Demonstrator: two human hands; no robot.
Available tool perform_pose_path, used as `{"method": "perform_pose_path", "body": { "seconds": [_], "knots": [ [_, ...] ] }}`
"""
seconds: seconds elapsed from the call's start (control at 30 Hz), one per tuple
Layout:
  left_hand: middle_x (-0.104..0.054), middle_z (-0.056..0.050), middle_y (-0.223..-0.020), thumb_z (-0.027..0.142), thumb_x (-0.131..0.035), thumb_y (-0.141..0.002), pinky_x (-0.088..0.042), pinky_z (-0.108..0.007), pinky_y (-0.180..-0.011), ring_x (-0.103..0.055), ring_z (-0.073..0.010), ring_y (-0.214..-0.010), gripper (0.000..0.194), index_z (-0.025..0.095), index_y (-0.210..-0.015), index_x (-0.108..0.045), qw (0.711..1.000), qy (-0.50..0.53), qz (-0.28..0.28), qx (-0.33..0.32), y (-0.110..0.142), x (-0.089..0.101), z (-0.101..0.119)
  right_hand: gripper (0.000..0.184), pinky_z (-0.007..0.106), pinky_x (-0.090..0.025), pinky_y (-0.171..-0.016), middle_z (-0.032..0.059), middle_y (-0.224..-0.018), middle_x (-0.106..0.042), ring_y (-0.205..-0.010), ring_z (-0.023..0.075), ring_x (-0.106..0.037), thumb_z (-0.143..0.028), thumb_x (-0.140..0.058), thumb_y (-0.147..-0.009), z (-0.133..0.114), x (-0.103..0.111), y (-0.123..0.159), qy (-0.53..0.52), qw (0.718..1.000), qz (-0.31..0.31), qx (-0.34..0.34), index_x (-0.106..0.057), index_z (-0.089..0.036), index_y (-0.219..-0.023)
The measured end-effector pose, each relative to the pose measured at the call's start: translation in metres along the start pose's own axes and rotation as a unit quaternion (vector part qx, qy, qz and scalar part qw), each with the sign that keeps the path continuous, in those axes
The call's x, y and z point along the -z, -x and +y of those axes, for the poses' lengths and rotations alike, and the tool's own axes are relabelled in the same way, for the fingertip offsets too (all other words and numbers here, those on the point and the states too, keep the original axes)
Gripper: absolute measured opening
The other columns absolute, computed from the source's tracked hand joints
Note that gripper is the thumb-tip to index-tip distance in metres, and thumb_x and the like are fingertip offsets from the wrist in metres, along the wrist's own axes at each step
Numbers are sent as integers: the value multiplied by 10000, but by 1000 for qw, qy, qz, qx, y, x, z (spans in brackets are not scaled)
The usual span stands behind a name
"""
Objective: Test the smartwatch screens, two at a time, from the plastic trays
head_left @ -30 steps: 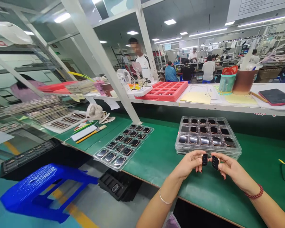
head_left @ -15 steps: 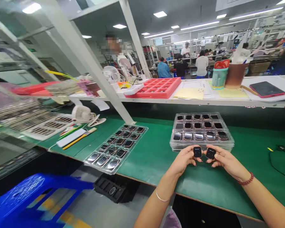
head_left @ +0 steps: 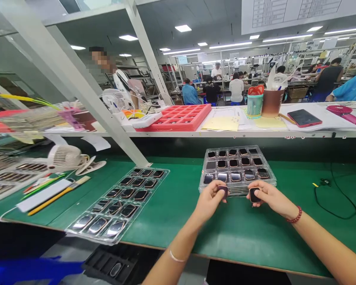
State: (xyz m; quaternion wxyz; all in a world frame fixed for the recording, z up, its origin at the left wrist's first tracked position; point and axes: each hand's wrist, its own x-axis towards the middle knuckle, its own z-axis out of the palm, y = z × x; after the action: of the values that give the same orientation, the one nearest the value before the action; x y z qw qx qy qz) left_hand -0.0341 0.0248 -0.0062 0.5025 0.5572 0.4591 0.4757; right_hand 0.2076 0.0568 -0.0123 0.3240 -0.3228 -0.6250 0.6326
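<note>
Head cam: our L hand (head_left: 209,198) pinches a dark squarish unit (head_left: 223,190) btwn thumb & fingers; our R hand (head_left: 264,194) grips a 2nd unit (head_left: 254,194) the same way. Hands are apart, w/ a gap btwn units, right by the near edge of the tray stack (head_left: 236,164) at 12 o'clock. Flat see-thru tray (head_left: 118,202) sits at 9 o'clock, near end at the tabletop's front edge. Green tabletop (head_left: 240,233) gives us room at 6 & approx 4 o'clock; black cable (head_left: 341,218) curls at 3. Shelf (head_left: 255,134) edge runs behind stack.
</note>
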Motion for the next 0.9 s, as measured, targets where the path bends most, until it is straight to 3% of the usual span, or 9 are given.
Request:
{"method": "perform_pose_path", "body": {
  "seconds": [0.07, 0.17, 0.23, 0.4, 0.5, 0.6, 0.7, 0.8, 0.9],
  "knots": [
    [-624, -28, -857, 332, -537, -783, -482, -242, -620, -586, -134, -727, 212, 171, -920, -550, 994, -76, 60, -56, -18, 25, 11, 234, 278, -519, -606, 75, -915, -684, -716, 158, -651, -373, -511, -862, -11, 22, -21, 83, 994, 58, 49, -534, -181, -993],
    [-644, -16, -881, 274, -507, -775, -464, -255, -680, -587, -142, -747, 177, 182, -903, -588, 944, -294, 133, -68, -55, 57, 21, 157, 308, -520, -736, 74, -967, -674, -877, 189, -636, -273, -502, -853, -26, 59, -68, 277, 930, 230, 77, -581, -169, -940],
    [-658, -14, -852, 249, -513, -762, -445, -275, -715, -590, -156, -758, 170, 187, -888, -607, 905, -396, 144, -60, -79, 70, 23, 154, 348, -489, -830, 99, -997, -659, -936, 204, -614, -214, -495, -859, -32, 82, -99, 317, 905, 276, 64, -598, -140, -946],
    [-666, -53, -878, 248, -538, -758, -421, -329, -815, -580, -208, -886, 130, 181, -778, -647, 877, -457, 138, -63, -112, 78, 15, 203, 394, -496, -815, 81, -1049, -620, -919, 196, -606, -271, -535, -897, -32, 108, -145, 412, 858, 307, 3, -595, -132, -1032],
    [-598, -95, -1126, 214, -575, -727, -369, -392, -923, -485, -262, -1097, 157, 185, -859, -656, 858, -487, 150, -70, -119, 76, 12, 232, 414, -471, -848, 78, -1104, -600, -964, 205, -586, -310, -540, -895, -31, 102, -151, 462, 840, 284, 2, -595, -158, -1062],
    [-512, -89, -1271, 213, -589, -723, -319, -416, -983, -389, -271, -1214, 217, 210, -933, -643, 850, -505, 127, -81, -123, 71, 11, 197, 454, -376, -929, 125, -1056, -631, -1035, 271, -546, -294, -563, -855, -32, 80, -153, 497, 832, 244, 33, -662, -147, -940],
    [-550, -60, -1228, 316, -638, -703, -305, -420, -1001, -398, -266, -1216, 176, 232, -856, -648, 853, -509, 71, -91, -127, 60, 11, 165, 433, -310, -975, 105, -1101, -633, -1111, 292, -484, -315, -602, -789, -30, 49, -154, 514, 836, 173, 78, -689, -180, -750],
    [-594, -72, -1134, 352, -670, -664, -315, -441, -986, -437, -283, -1174, 195, 208, -787, -623, 860, -500, 50, -93, -128, 48, 13, 140, 454, -275, -993, 110, -1185, -594, -1193, 321, -396, -319, -689, -680, -28, 24, -154, 509, 845, 132, 102, -659, -183, -687],
    [-627, -68, -1020, 284, -649, -675, -383, -388, -920, -522, -248, -1059, 167, 189, -798, -587, 869, -482, 52, -101, -117, 37, 19, 109, 445, -323, -959, 117, -1080, -629, -1130, 298, -461, -227, -682, -654, -29, 12, -147, 470, 866, 120, 118, -604, -175, -709]
  ]
}}
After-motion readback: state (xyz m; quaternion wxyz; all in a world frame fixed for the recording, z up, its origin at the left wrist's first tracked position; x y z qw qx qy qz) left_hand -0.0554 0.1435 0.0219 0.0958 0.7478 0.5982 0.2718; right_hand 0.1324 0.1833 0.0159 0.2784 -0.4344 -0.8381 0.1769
